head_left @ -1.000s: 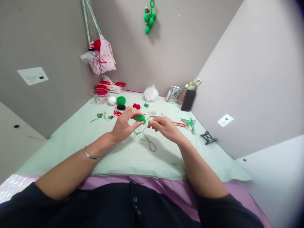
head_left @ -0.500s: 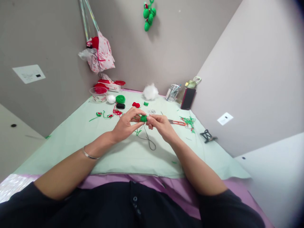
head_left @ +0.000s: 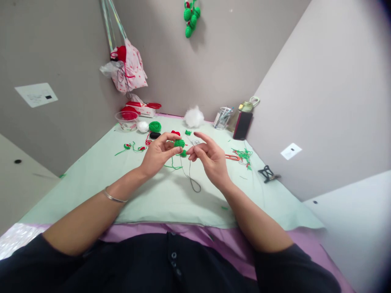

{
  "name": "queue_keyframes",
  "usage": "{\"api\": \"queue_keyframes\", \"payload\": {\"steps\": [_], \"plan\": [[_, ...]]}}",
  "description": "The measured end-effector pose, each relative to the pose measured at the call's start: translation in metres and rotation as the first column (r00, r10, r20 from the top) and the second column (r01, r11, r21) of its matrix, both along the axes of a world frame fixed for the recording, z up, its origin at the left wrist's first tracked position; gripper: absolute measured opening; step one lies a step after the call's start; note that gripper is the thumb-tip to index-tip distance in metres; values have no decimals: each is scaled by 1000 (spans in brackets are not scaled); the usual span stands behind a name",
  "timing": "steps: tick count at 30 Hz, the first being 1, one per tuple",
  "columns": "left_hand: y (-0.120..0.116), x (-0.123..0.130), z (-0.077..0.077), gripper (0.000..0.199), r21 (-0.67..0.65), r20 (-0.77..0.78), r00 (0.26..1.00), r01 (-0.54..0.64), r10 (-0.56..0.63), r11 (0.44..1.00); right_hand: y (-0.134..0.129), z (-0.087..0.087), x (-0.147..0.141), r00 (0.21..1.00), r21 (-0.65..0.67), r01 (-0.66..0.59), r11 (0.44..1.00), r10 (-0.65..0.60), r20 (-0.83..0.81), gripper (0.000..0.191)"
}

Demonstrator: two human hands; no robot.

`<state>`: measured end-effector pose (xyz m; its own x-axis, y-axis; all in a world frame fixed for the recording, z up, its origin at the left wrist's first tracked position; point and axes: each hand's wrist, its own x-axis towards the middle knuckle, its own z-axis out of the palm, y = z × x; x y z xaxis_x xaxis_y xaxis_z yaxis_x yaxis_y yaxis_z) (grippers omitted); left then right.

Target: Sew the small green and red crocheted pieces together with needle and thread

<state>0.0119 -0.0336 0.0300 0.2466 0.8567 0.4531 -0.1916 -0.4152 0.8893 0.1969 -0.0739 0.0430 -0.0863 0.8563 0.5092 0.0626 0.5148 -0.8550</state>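
Observation:
My left hand (head_left: 159,154) pinches a small green crocheted piece (head_left: 179,143) between thumb and fingers above the mat. Just to its right is my right hand (head_left: 210,156), index finger raised and the other fingers curled towards the thumb. A thin pale strand or tool runs between the green piece and the right fingers, too small to make out. Below the piece, a second small green ball (head_left: 183,153) shows beside the left thumb. A dark thread (head_left: 195,188) hangs down in a loop beneath the hands.
On the pale green mat (head_left: 171,203) are green yarn (head_left: 155,126), white stuffing (head_left: 194,117), a plastic tub (head_left: 126,121), orange-handled snips (head_left: 232,157), green scraps (head_left: 243,154) and a black clip (head_left: 268,174). A phone (head_left: 243,125) leans at the back right.
My right hand has drawn away from the green piece and its index finger has lifted. My left hand has moved slightly up and left with the piece. The second green ball has come into view.

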Motion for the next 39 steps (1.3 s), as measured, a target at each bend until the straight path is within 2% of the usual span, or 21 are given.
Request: {"api": "queue_keyframes", "payload": {"steps": [4, 8, 10, 16, 26, 29, 34, 39], "plan": [[0, 1, 1, 32, -28, 50, 997, 59, -58, 998, 4, -6, 0, 997, -51, 29, 998, -26, 66, 15], [0, 0, 0, 32, -36, 41, 998, 57, -55, 998, 5, -5, 3, 965, 135, 179, 975, -200, 167, 6], [0, 0, 0, 31, -38, 31, 999, 46, -45, 998, 4, -3, 4, 952, 196, 207, 959, -243, 186, 6], [1, -1, 0, 32, -42, 41, 999, -5, 6, 999, 1, -3, 2, 966, 170, 126, 977, -160, 203, 5], [0, 0, -1, 32, 6, 52, 996, -66, 66, 998, -1, -1, 0, 966, 46, 145, 988, -151, 211, 12], [0, 0, -2, 31, -13, 59, 997, -43, 44, 999, 2, -4, -1, 984, -22, 106, 994, -102, 145, 16], [1, 1, -3, 30, -114, 117, 993, 41, -28, 993, 8, -9, -1, 998, -157, -47, 986, 52, 32, 19], [1, 3, -3, 33, -184, 159, 985, 98, -69, 978, 10, -15, -3, 993, -211, -113, 971, 108, -37, 26]]}}
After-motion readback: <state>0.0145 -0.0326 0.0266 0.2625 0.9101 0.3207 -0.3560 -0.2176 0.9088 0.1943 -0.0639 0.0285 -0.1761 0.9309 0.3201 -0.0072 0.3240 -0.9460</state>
